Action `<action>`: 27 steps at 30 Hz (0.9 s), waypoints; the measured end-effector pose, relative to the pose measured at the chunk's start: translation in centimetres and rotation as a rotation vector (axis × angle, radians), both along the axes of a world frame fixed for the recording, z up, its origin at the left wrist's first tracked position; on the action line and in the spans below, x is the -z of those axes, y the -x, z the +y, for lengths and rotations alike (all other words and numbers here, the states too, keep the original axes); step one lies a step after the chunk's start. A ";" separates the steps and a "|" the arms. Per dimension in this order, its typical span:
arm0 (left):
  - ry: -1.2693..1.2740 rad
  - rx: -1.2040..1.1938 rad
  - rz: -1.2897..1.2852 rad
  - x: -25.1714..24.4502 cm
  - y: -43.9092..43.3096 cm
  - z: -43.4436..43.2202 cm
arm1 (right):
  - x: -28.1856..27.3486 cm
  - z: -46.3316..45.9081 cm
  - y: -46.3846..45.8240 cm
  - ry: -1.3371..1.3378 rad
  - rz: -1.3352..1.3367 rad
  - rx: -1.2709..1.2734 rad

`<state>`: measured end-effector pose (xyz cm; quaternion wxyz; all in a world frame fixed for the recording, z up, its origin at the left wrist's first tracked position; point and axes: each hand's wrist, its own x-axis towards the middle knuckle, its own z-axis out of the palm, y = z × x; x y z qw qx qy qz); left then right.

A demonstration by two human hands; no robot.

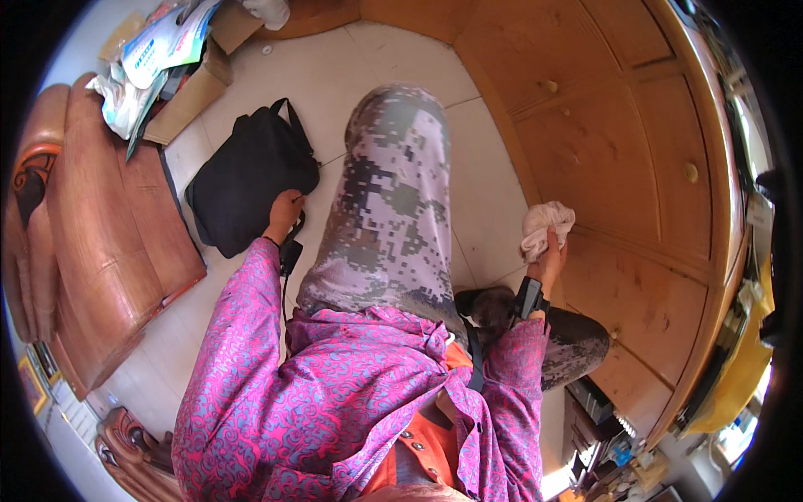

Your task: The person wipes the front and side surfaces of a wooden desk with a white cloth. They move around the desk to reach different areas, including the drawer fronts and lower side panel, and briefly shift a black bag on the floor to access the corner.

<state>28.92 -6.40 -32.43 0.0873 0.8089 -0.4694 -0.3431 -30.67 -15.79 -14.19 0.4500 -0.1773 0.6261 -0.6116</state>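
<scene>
My right hand (550, 267) grips a crumpled pale cloth (544, 227), held at the front of a brown wooden cabinet (602, 169) with drawers and doors. Whether the cloth presses on the wood is hard to tell. On my left, my left hand (287, 215) hangs with curled fingers over the edge of a black fabric bag (244, 179) with a strap. I cannot tell whether those fingers hold any part of it. The bag lies on the pale tiled floor (307, 75). My bent leg in camouflage trousers (395, 207) comes between the two hands.
A brown sofa (106, 251) with carved wooden trim lines the left side. Beyond the bag stands an open cardboard box (194, 94) filled with plastic packaging. Round knobs (691, 172) stick out from the cabinet front. Assorted items crowd the lower right.
</scene>
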 end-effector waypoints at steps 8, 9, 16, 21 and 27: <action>-0.207 -1.186 0.620 9.0 -4.9 13.7 | -0.1 -2.5 -2.2 -0.129 0.004 -0.086; -0.181 -1.252 0.610 9.0 -4.2 14.3 | -0.2 -2.8 -2.5 -0.148 0.001 -0.094; 0.131 -1.425 -0.249 7.8 0.6 13.5 | -0.4 -3.6 -3.9 -0.094 0.050 -0.221; 0.025 -1.627 0.164 11.6 -1.6 15.8 | -0.2 -3.0 -3.3 -0.119 0.074 -0.170; 0.400 -1.646 1.057 14.4 -3.2 17.7 | -0.2 -2.2 -1.5 -0.151 0.064 -0.194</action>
